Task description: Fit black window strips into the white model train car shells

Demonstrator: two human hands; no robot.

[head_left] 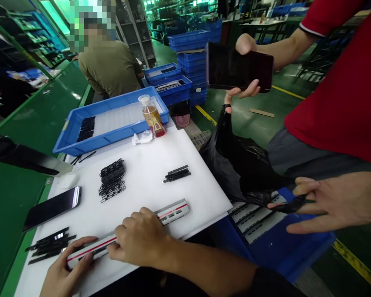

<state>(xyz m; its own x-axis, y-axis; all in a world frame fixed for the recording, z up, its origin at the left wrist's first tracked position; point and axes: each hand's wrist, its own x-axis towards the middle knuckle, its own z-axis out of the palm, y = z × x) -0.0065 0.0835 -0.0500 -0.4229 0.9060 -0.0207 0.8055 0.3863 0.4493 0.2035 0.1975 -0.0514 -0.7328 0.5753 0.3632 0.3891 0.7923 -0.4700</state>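
A white model train car body [173,212] with a red stripe and window openings lies slantwise at the front of the white work board [145,165]. My left hand [69,264] grips its near left end between thumb and fingers. Around its middle, my right hand [142,237] is closed, covering part of the stripe and windows. Left of my left hand is a loose pile of black strips [51,243]. Beyond my hands sit a stack of black window-frame pieces [112,179] and a small bundle of black strips [177,174].
A dark phone [52,208] rests at the left. Behind are a blue tray [111,136] and a bottle of amber liquid [153,117]. At right, a person in red [336,95] holds a phone [239,68] and a black plastic bag [238,156] above a blue bin [275,251] of car bodies.
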